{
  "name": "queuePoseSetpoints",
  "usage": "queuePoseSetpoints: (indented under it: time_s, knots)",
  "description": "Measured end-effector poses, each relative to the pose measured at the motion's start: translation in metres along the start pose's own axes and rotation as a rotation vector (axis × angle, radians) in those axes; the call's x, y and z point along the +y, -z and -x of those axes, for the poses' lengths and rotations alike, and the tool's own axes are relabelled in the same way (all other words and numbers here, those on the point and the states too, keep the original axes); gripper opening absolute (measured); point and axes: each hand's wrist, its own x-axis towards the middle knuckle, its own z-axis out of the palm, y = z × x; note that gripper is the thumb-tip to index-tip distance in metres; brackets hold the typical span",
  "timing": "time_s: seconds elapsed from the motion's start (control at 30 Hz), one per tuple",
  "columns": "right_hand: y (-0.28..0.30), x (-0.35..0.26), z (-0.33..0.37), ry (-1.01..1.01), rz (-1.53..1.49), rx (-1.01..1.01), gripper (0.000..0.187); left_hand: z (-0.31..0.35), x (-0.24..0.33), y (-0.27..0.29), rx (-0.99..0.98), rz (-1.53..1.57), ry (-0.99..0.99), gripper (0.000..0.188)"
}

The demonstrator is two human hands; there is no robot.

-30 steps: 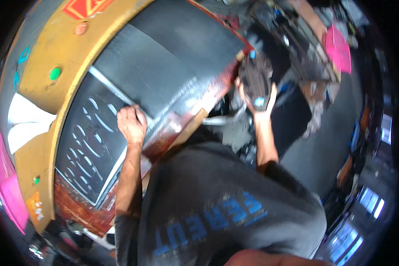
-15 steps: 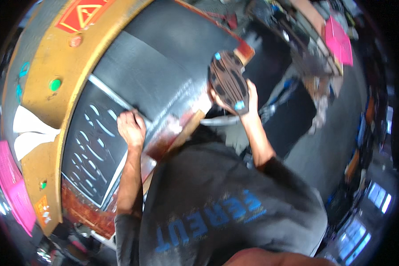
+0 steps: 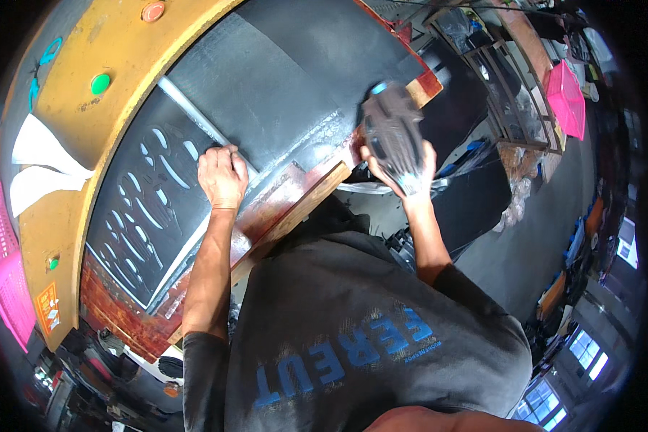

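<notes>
My right hand grips the narrow end of a brown-and-black cutting die, shaped like a shoe sole with a light-blue mark at its tip. The die is held up beyond the table's wooden front edge and blurred by motion. My left hand rests with curled fingers at the near corner of a black sheet pierced by several slots and holes, closed on its edge; the fingertips are hidden. A pale strip divides this sheet from the wider dark surface on its right.
A yellow machine beam with green buttons and white paper flaps crosses the left. A worn wooden rail edges the table before me. Pink baskets stand at far left and far right, the latter near a metal rack.
The whole view has shifted and turned a little. The cutting die, still in my right hand, has become smeared by movement. My left hand stays at the sheet's edge.
</notes>
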Motion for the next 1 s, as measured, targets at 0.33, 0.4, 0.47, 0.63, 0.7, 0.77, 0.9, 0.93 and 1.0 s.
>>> queuePoseSetpoints:
  time_s: [0.33, 0.4, 0.47, 0.63, 0.7, 0.77, 0.9, 0.93, 1.0]
  knots:
    - [-0.045, -0.010, 0.099, 0.340, 0.328, -0.447, 0.089, 0.002, -0.001, 0.001, 0.013, 0.038, 0.008, 0.011]
    - [-0.044, -0.003, 0.110, 0.169, 0.051, -0.724, 0.108, 0.002, -0.001, 0.000, 0.008, 0.050, 0.010, 0.011]
    - [-0.028, 0.018, 0.103, 0.076, -0.005, -0.866, 0.121, 0.002, -0.003, -0.001, -0.005, 0.057, 0.017, 0.012]
    - [0.049, 0.116, 0.082, 0.092, -0.145, -0.551, 0.083, 0.005, -0.008, -0.002, -0.008, 0.069, -0.027, 0.013]
    - [0.079, 0.149, 0.056, 0.334, 0.545, -0.188, 0.077, 0.004, -0.010, -0.003, -0.022, 0.071, -0.023, 0.012]
    - [0.094, 0.157, 0.051, 0.418, -0.099, -0.034, 0.083, 0.004, -0.011, -0.004, 0.017, 0.128, -0.069, 0.012]
    - [0.069, 0.128, 0.076, 0.660, 0.575, -0.001, 0.074, 0.004, -0.012, -0.007, -0.041, 0.068, -0.039, 0.013]
    - [0.053, 0.120, 0.093, 0.564, 0.295, -0.315, 0.083, 0.003, -0.012, -0.008, -0.022, 0.065, -0.039, 0.013]
    - [0.019, 0.102, 0.120, 0.364, 0.041, -0.667, 0.094, 0.005, -0.011, -0.006, -0.037, 0.055, -0.035, 0.014]
